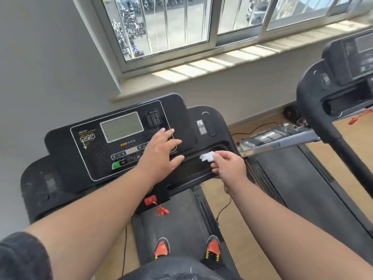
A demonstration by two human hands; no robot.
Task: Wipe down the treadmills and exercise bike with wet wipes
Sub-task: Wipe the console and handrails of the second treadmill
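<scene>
- Black plastic covers nearly the whole console point(113, 142) of the near treadmill point(181, 219), matte and scuffed on its left wing, with a dotted texture around the grey rectangular display point(121, 126).
- Hidden parts first: the left hand point(161, 152) covers the lower right buttons of the console, and the forearm crosses its bottom edge, so the keys beneath cannot be read.
- The second treadmill point(333, 110) on the right is cut off by the frame edge; only part of its screen and one curved padded handlebar show.
- Writing: orange letters "HSM" sit under the display, followed by characters too small to make out; a key marked "Y2" shows beside the left wrist. An orange-outlined sticker at the console's left and a small table of figures at its upper right are too blurred to read (a QR label sits further right).
- Left hand lies flat over the console, fingers point(171, 138) straight and spread.
- Right hand point(228, 166) pinches a small crumpled white wet wipe point(207, 156) between thumb and curled fingers, holding it just above the recessed tray at the console's right.
- A green key glows at the lower left; a red safety clip point(150, 200) with a coiled red cord hangs below.
- Two orange-and-black shoes point(213, 248) stand on the dark, dusty belt.
- Beyond, a barred window point(161, 27) overlooks a blurred street.
</scene>
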